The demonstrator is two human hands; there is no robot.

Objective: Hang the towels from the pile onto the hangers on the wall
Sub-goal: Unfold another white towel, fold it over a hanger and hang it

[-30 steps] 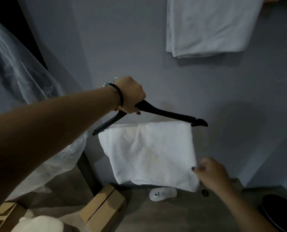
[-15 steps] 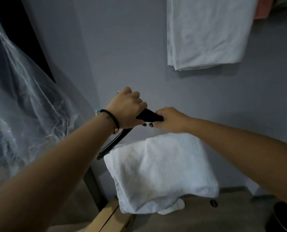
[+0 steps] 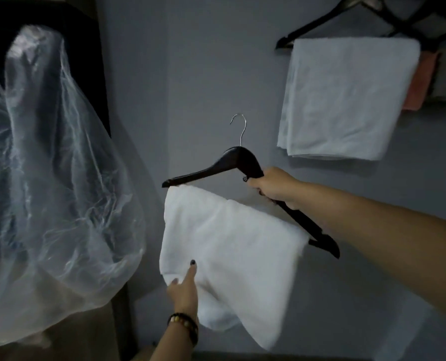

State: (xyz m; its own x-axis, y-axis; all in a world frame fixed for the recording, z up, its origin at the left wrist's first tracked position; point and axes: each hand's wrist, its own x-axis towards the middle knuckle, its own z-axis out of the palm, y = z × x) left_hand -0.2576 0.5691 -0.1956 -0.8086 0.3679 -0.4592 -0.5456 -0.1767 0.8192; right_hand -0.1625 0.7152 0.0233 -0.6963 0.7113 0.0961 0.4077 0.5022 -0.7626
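The dark hanger [image 3: 232, 165] is gripped on its right arm by the right hand [image 3: 274, 186], fingers curled round the wood, and it is held in mid-air in front of the grey wall [image 3: 190, 74], carried by nothing else. A white towel [image 3: 229, 256] is draped over its lower bar, and the towel's lower left edge is pinched by the left hand [image 3: 184, 287], thumb laid on the front of the cloth. Danger is seen in the tilt — the hanger's long axis runs from upper left down to lower right, so the towel could be let slide down the bar toward the low end and off. A tug from the left hand could also drag the fold unevenly, since more cloth appears to hang on the near side. The silver hook [image 3: 239, 128] is pointed upward, its open curl turned to the left, and it is not yet caught on anything; a miss is likely if the hook is lifted toward the wall while so slanted. Up at the right, another white towel [image 3: 347, 100] is already hung from a hanger [image 3: 321, 24], and a clear plastic bag [image 3: 55, 165] is draped at the left — near enough, perhaps, to be brushed.
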